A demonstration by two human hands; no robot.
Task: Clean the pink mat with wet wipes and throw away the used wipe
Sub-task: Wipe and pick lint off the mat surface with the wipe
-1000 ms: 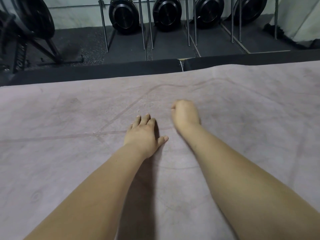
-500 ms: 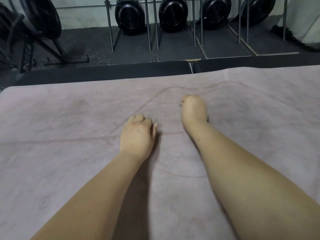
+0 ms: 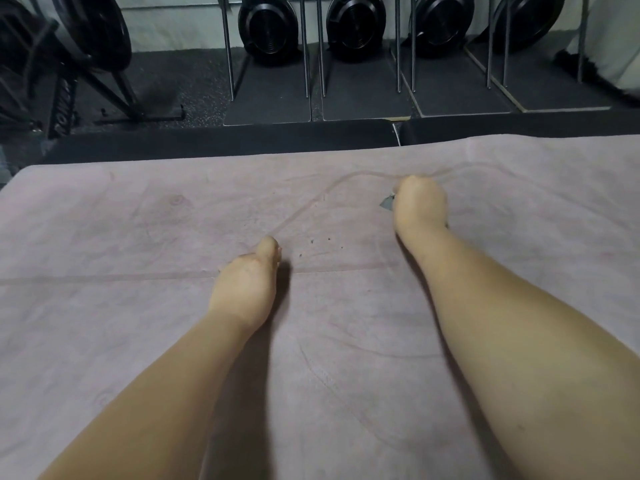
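The right hand (image 3: 420,204) is clenched around a wet wipe (image 3: 387,202), knuckles turned away from the camera and pressed down on the pink mat (image 3: 138,306). Only a small grey corner of the wipe shows, poking out at the hand's left side and touching the mat. The hand sits towards the mat's far edge, right of centre, on a faint curved line (image 3: 311,206) that sweeps across the surface.

The left hand (image 3: 244,282) rests nearer and to the left, well apart from the right. Its fingers are tucked under in a loose fist with the thumb lying forward along the top; nothing shows inside it. Both bare forearms reach in from the near edge.

Between the two hands, just right of the left thumb, a few small dark specks (image 3: 328,240) lie scattered on the mat. A pale straight crease (image 3: 104,277) runs left from the left hand.

The mat fills the near and middle ground. Beyond its far edge lie black floor pads (image 3: 221,142), then a row of round black fan housings (image 3: 266,27) against the wall, with upright metal rails (image 3: 228,46) between them. A black exercise machine (image 3: 86,46) stands at the far left.
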